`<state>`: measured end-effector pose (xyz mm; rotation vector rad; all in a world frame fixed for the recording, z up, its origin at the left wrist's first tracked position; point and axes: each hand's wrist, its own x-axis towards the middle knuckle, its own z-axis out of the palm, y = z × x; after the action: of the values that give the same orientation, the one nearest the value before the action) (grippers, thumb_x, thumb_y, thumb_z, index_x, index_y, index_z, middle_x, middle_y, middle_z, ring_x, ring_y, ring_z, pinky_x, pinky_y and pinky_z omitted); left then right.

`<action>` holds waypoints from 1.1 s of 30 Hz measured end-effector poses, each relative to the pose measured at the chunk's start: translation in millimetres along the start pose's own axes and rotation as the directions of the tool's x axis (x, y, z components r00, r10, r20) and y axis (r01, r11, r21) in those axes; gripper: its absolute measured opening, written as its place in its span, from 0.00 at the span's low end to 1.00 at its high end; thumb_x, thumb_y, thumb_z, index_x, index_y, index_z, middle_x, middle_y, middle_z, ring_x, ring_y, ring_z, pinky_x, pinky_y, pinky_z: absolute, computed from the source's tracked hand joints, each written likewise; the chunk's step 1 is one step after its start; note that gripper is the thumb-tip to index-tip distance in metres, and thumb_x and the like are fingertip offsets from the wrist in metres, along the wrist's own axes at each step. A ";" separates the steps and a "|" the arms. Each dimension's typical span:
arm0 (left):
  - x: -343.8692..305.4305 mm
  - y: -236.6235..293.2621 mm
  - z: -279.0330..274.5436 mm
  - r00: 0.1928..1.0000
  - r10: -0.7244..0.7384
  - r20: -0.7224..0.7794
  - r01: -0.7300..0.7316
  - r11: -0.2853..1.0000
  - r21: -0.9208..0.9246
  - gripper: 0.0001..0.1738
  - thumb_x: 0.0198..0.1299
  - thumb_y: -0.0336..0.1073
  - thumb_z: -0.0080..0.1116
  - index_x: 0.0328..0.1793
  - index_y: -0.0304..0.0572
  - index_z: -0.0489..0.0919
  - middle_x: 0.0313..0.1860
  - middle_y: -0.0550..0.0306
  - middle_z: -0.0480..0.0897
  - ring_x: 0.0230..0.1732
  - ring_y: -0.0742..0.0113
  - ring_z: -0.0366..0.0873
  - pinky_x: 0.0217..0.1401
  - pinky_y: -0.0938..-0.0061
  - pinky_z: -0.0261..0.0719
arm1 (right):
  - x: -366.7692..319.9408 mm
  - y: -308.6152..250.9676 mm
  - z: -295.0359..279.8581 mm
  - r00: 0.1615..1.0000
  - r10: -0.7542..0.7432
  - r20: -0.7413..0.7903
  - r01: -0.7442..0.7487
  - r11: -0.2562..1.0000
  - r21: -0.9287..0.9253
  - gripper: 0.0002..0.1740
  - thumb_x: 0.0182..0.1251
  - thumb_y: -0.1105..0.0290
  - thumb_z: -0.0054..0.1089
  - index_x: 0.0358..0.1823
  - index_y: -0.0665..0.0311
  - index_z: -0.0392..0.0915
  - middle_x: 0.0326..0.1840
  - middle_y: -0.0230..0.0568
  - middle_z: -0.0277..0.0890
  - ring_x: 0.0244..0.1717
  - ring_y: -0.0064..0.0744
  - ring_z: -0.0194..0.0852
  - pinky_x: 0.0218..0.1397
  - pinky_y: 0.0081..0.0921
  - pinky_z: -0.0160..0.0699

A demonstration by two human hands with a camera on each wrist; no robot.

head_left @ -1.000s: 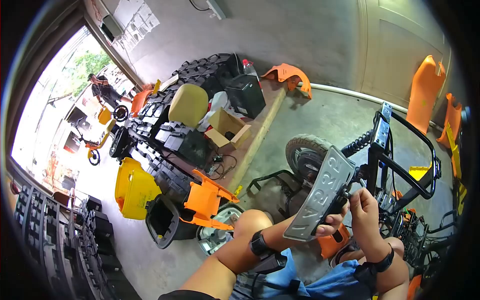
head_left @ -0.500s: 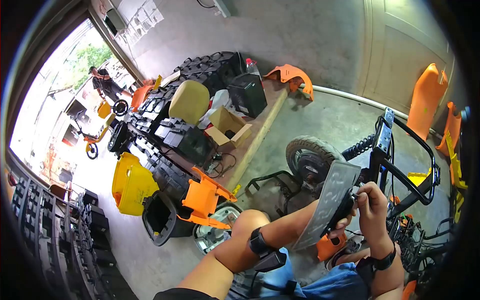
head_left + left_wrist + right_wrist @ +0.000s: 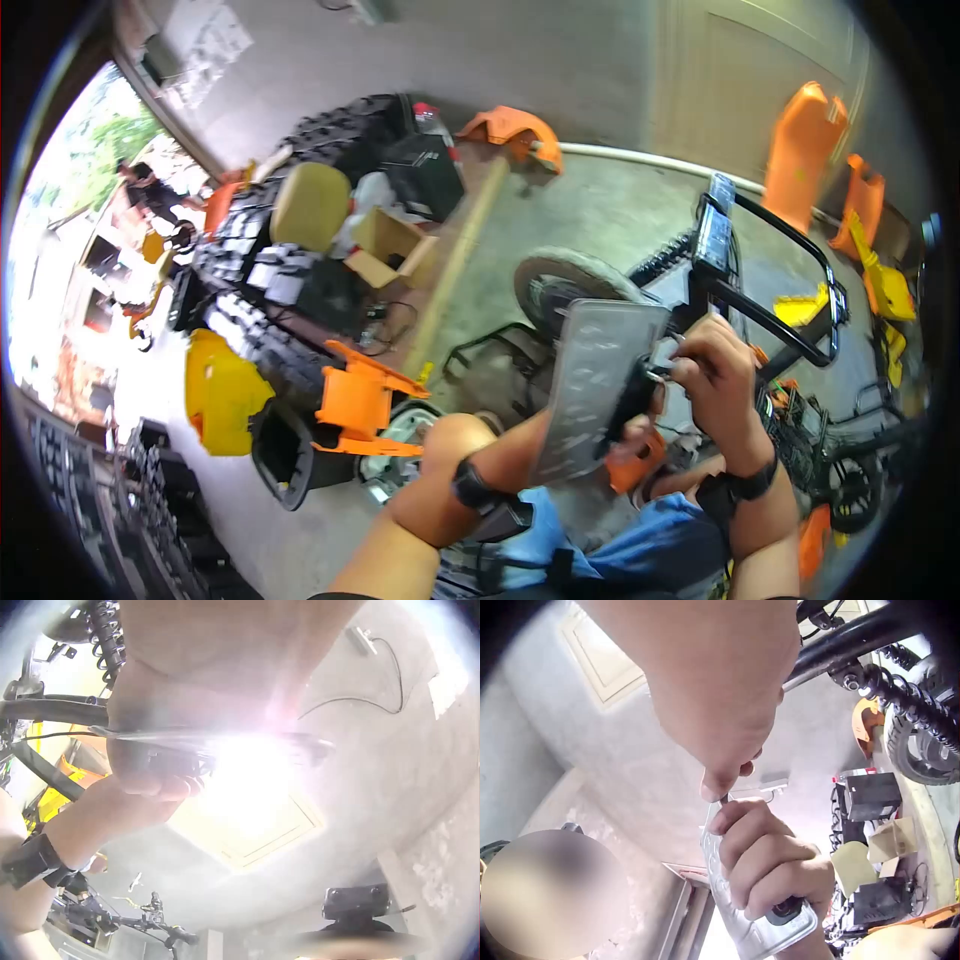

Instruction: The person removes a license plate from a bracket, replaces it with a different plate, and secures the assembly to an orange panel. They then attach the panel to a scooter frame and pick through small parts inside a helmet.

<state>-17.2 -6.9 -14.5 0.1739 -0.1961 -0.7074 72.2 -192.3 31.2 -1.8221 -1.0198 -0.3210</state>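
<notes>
In the head view my left hand point(image 3: 640, 430) grips a black part point(image 3: 630, 400) behind a silver embossed plate point(image 3: 600, 380). My right hand point(image 3: 718, 385) is bent over the upper end of that part, its thumb and finger pinching a small metallic piece point(image 3: 660, 368). From the right wrist view, the left fingers point(image 3: 769, 855) curl round the black part point(image 3: 786, 909) against the plate point(image 3: 761, 939), and the right hand point(image 3: 724, 727) holds the small piece by its tip. The left wrist view shows the plate nearly edge-on, partly lost in glare.
A black vehicle frame point(image 3: 775, 310) and wheel point(image 3: 560, 285) stand just beyond the hands. Orange point(image 3: 360, 400) and yellow point(image 3: 220, 395) body panels, a cardboard box point(image 3: 395, 248) and black battery cases point(image 3: 425, 175) lie to the left. A person point(image 3: 155, 195) is near the doorway.
The head view has swung, so the room appears further left. The plate has tilted more upright and its face has turned. Both hands keep their hold.
</notes>
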 end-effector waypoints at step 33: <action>-1.3 6.6 33.8 0.875 -0.064 -0.480 0.158 0.974 0.160 0.24 0.73 0.50 0.47 0.58 0.35 0.72 0.26 0.52 0.74 0.20 0.63 0.76 0.21 0.74 0.74 | -3.3 2.8 -25.5 0.944 -0.309 0.113 0.329 0.886 -0.327 0.15 0.46 0.60 0.76 0.31 0.59 0.81 0.29 0.29 0.75 0.34 0.31 0.75 0.31 0.27 0.77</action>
<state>-22.0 -4.2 19.5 0.5438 0.2183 -0.7396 77.8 -216.0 39.7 -1.9741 -1.3784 -0.6863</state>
